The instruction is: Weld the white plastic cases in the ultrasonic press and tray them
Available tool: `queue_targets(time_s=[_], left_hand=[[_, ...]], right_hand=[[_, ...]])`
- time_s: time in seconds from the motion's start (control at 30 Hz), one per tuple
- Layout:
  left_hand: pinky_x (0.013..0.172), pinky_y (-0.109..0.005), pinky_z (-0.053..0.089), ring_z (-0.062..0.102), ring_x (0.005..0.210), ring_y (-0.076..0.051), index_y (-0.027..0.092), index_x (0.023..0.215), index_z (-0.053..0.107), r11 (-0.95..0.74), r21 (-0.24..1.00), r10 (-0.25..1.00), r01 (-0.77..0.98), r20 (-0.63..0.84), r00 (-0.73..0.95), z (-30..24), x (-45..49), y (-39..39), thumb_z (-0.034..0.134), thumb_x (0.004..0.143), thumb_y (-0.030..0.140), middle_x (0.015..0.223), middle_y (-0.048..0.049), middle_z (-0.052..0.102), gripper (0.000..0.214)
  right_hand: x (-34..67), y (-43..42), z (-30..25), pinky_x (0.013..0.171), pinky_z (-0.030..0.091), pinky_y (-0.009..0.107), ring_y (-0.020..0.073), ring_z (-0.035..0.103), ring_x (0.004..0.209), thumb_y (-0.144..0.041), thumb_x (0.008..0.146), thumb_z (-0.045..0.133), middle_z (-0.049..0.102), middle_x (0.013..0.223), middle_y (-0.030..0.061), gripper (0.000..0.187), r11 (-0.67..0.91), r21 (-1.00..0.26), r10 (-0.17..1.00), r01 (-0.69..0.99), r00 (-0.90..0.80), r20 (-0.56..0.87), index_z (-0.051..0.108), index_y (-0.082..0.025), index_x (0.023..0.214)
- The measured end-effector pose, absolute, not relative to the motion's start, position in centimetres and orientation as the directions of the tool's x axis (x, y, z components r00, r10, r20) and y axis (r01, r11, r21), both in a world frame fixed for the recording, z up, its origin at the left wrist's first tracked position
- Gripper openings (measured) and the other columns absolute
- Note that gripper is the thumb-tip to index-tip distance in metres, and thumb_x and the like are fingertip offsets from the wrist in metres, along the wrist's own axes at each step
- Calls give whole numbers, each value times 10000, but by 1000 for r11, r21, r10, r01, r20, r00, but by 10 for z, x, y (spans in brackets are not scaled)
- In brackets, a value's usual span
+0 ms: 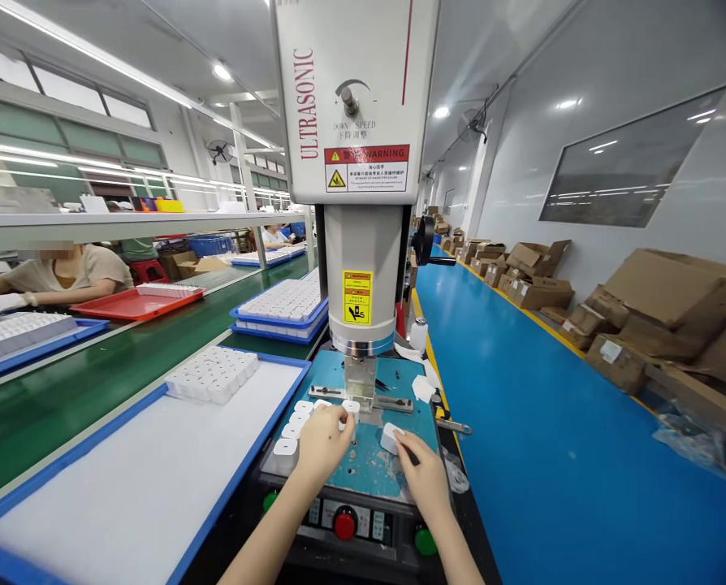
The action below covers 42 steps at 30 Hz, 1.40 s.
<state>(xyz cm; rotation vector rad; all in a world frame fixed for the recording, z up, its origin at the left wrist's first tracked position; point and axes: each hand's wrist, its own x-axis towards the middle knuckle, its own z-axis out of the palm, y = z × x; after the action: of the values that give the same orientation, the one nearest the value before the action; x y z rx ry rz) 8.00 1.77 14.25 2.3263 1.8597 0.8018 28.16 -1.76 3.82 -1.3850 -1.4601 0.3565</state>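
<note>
An ultrasonic welding machine (363, 276) stands in front of me, its metal horn (359, 378) above a teal base plate (363, 467). My left hand (326, 439) closes its fingers on a small white plastic housing (351, 406) just in front of the horn. Between the fingertips of my right hand (421, 467) is another white plastic housing (391, 438), tilted, over the right part of the plate. Several more white housings (286, 448) stand along the plate's left side, partly hidden by my left hand.
A blue-rimmed tray (95, 487) at left carries a block of white housings (213, 374). Stacked trays (281, 309) stand behind it by the green conveyor (125, 349). A red button (345, 522) sits on the machine's front. A co-worker (71, 272) sits far left; cardboard boxes (624, 349) line the right wall.
</note>
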Motion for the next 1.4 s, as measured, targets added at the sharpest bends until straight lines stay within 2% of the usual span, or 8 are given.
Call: queue_targets(time_s=[0.1,0.2,0.43,0.63,0.87,1.03,1.2,1.4], left_hand=[[746,-294,396,575,929,-218,195,830,680,-206,266,935,942,339,108,136,84,31,408,883,363,876,-73,670,324],[853,-346,394,555,1022,-265,142,925,694,-158,227,941,961,328,77,133,89,47,425,869,380,1006,-144,654,364],[869,-368,410,580,1038,-314,103,915,698,-88,195,979,977,198,48,134,123,87,519,782,516,984,-193,671,470],[763,-307,430,655,918,-271,112,917,675,-30,254,997,967,82,10,143,135,110,530,787,462,951,-179,701,400],[667,-283,406,641,878,-253,110,1018,599,54,339,993,939,80,-86,161,99,88,361,865,520,956,-157,687,498],[812,-361,380,548,978,-289,177,912,667,-12,293,932,956,350,-96,147,77,23,467,789,569,981,-127,644,456],[962,-531,303,488,1114,-341,197,974,709,-99,158,861,982,509,5,109,79,-14,588,740,478,1152,-146,615,385],[1068,-641,109,305,1343,-360,171,1191,615,-143,66,777,987,626,70,83,83,-16,529,823,431,1420,-168,429,459]], right_hand=[[289,-16,33,868,546,405,276,635,1046,-469,823,565,674,1132,105,381,237,-933,867,273,375,329,707,-204,1057],[292,-15,33,830,563,405,287,653,1010,-487,783,618,684,1104,121,421,228,-970,871,79,428,240,707,-178,1055],[291,-15,41,831,559,409,300,662,983,-491,734,667,696,1074,123,429,211,-977,897,39,388,210,724,-171,1013],[290,-13,38,837,549,398,295,670,956,-494,711,678,704,1047,135,439,190,-982,905,-7,388,173,728,-150,979],[289,-12,39,810,553,391,287,670,947,-496,725,665,703,1053,129,440,204,-979,900,14,391,193,721,-161,1005],[286,-11,33,770,566,394,295,679,912,-538,720,643,712,1017,134,478,218,-975,876,28,435,209,722,-150,988],[288,3,55,845,540,392,279,658,976,-483,801,559,693,1084,111,412,244,-917,877,316,333,348,706,-185,1044],[272,56,92,885,504,370,232,648,990,-354,861,439,669,1142,60,336,328,-745,875,581,111,471,683,-231,1057]])
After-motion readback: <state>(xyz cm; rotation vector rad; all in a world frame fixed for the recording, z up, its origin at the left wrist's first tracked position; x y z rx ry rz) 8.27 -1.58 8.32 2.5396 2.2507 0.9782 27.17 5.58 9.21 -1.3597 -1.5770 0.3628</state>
